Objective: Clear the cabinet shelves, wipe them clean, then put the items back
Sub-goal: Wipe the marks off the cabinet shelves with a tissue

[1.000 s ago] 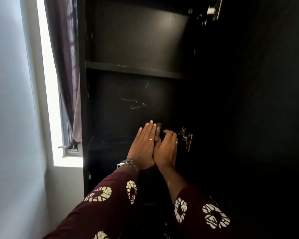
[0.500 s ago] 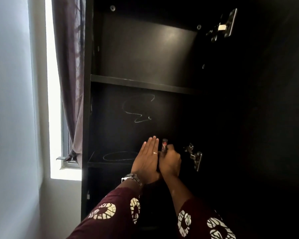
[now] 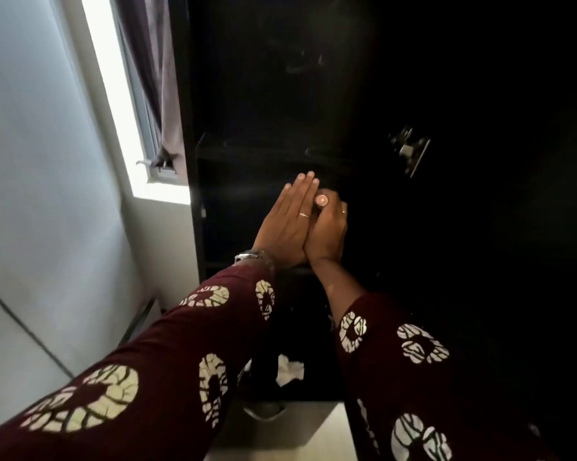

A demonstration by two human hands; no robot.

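A black cabinet stands open in front of me, and one dark shelf (image 3: 247,149) crosses it just above my hands. My right hand (image 3: 328,231) is curled round a small dark cylinder with a pinkish round end (image 3: 321,200), which sticks up from the fist. My left hand (image 3: 287,224) lies flat with straight fingers against the side of the right hand and the cylinder. Both hands are in front of the dark space below the shelf. What lies inside that space is too dark to see.
A metal door hinge (image 3: 409,151) juts out at the right of the cabinet. A window (image 3: 127,104) with a purple curtain (image 3: 154,61) is on the left, beside a pale wall. Something white and crumpled (image 3: 290,371) lies low down, near a pale floor (image 3: 280,427).
The view has tipped downward, so the upper shelf has left the picture. My hands stayed pressed together and dropped from the shelf's level to below it, the cylinder still in the right hand.
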